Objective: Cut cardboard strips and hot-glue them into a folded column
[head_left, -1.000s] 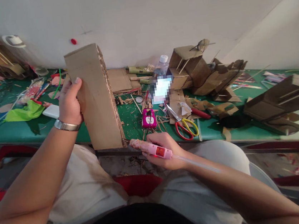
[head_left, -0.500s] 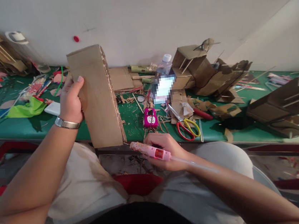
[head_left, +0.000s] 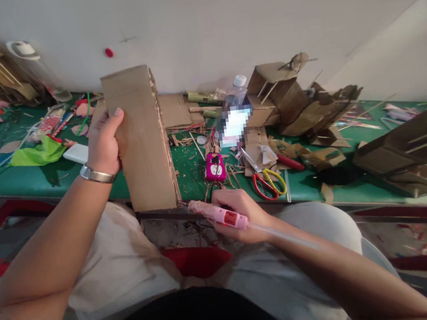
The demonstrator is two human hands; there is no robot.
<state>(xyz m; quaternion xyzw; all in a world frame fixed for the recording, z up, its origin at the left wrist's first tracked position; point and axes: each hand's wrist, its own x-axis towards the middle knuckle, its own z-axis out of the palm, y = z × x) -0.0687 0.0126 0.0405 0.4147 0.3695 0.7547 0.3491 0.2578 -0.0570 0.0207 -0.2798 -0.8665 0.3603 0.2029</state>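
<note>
Since the last frame, the top of my card (head_left: 144, 147) has tipped a bit to the right, and my left hand (head_left: 104, 147) has gone with it; my gun (head_left: 220, 214) has slid a tiny bit that way too, while the scissors (head_left: 260, 171) lie in the same spot on the table (head_left: 27, 184). In the head view, the only one I have, I hold the card up in front of me at the table's near side, its long rough edge on the right. My left thumb is on its front and my fingers go behind, so I pinch it at its left side. My right hand (head_left: 238, 206) is wrapped round the pink gun, with a clear stick (head_left: 283, 234) poking out the back. I can't tell if I am squeezing the trigger. The tip is at the card's low right corner, but I can't see if it touches. I think I am at the step of putting glue on that rough edge, down at the bottom end. The next move, I guess, calls for a still card and a slow, light tip right by the edge.
</note>
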